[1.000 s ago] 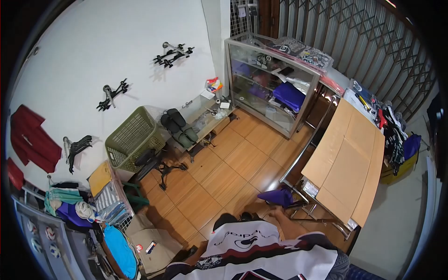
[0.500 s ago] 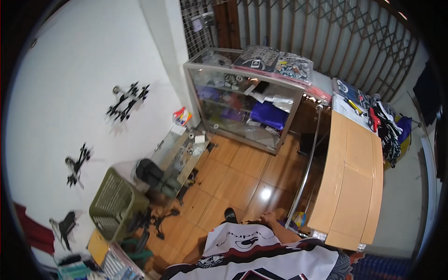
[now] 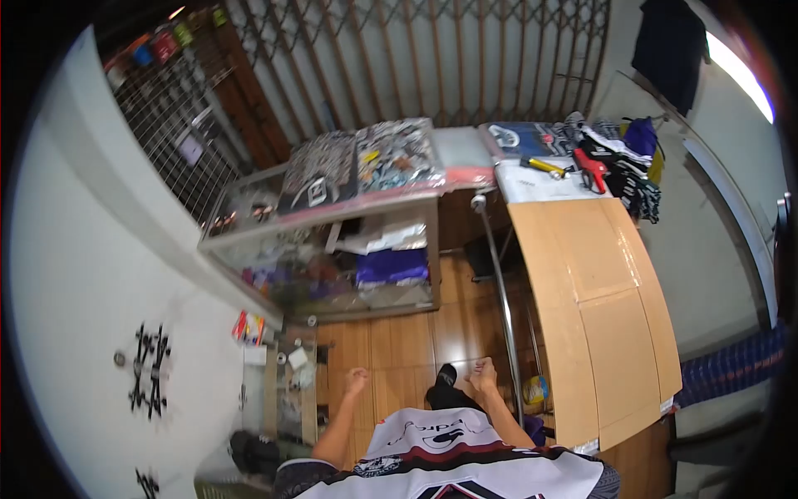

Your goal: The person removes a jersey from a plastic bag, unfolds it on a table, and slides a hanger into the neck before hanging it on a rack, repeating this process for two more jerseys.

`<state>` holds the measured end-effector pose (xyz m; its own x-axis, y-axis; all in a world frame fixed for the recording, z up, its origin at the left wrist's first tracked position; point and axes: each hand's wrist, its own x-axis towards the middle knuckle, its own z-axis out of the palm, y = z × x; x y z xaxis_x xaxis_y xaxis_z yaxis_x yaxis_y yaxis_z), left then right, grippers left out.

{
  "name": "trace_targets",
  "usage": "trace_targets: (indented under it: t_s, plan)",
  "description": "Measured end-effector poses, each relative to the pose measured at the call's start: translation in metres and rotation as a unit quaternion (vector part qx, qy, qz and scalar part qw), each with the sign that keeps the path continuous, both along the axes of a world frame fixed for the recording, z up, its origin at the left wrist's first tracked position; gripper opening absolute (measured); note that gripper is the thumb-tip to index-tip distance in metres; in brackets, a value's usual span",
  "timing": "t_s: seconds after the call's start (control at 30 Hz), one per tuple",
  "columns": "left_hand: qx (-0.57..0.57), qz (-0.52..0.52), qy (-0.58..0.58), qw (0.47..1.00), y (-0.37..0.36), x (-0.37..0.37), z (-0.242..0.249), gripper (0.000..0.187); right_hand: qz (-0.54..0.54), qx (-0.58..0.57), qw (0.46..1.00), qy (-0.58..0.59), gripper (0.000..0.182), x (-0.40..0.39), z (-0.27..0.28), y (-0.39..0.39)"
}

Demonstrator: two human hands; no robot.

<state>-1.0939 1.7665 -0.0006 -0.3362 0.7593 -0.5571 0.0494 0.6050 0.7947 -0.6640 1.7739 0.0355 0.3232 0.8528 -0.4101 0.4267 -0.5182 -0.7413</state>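
Both forearms reach forward over the tiled floor, on either side of the white, black and maroon shirt (image 3: 416, 432) on the person's body. My left hand (image 3: 357, 382) is raised left of the dark shoe, its fingers curled; nothing can be made out in it. My right hand (image 3: 482, 374) is just right of the shoe (image 3: 446, 375), fingers bent, near the metal rail (image 3: 503, 308); whether it holds anything is too small to tell. Neither hand visibly touches the rail or the cardboard-covered table (image 3: 611, 333).
Ahead stands a glass display case (image 3: 332, 313) with packed shirts (image 3: 395, 158) on top. A red tool (image 3: 591, 170) and a yellow tool (image 3: 544, 167) lie beyond the cardboard. A low shelf (image 3: 291, 399) is at the left, and a folding gate (image 3: 416, 62) closes the back.
The view has swung to the right, bringing the display case and table further left. My left hand has come into view; my right hand now shows apart from the shirt.
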Motion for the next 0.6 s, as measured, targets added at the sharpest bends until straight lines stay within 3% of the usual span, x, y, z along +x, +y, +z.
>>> trace_targets:
  t_s: [0.1,0.17,0.23,0.37,0.4,0.43,0.57,0.6]
  plan:
    - [0.083,-0.106,-0.101,0.986,0.093,0.074,-0.010,0.028,0.001,0.066,0.989,0.129,0.059,0.002,0.072,0.064]
    - [0.111,-0.251,-0.083,0.958,0.151,0.140,0.050,0.034,-0.003,0.143,0.971,0.189,0.054,0.013,0.097,0.124]
    - [0.283,-0.355,-0.066,0.888,0.207,0.191,0.092,0.039,-0.009,0.214,0.950,0.226,0.050,0.025,0.108,0.162]
    - [0.280,-0.479,-0.010,0.832,0.306,0.268,0.251,0.034,-0.038,0.288,0.946,0.142,0.039,0.056,0.199,0.221]
    - [0.299,-0.495,-0.029,0.815,0.329,0.282,0.281,0.033,-0.081,0.273,0.938,0.199,0.034,0.067,0.215,0.231]
    - [0.317,-0.510,-0.048,0.798,0.352,0.294,0.306,0.033,-0.124,0.257,0.924,0.257,0.029,0.077,0.230,0.239]
    - [0.328,-0.578,-0.060,0.745,0.456,0.339,0.374,0.035,-0.197,0.341,0.906,0.157,0.027,0.115,0.230,0.265]
    - [0.346,-0.592,-0.039,0.727,0.490,0.351,0.372,0.035,-0.212,0.306,0.921,0.113,0.028,0.124,0.234,0.267]
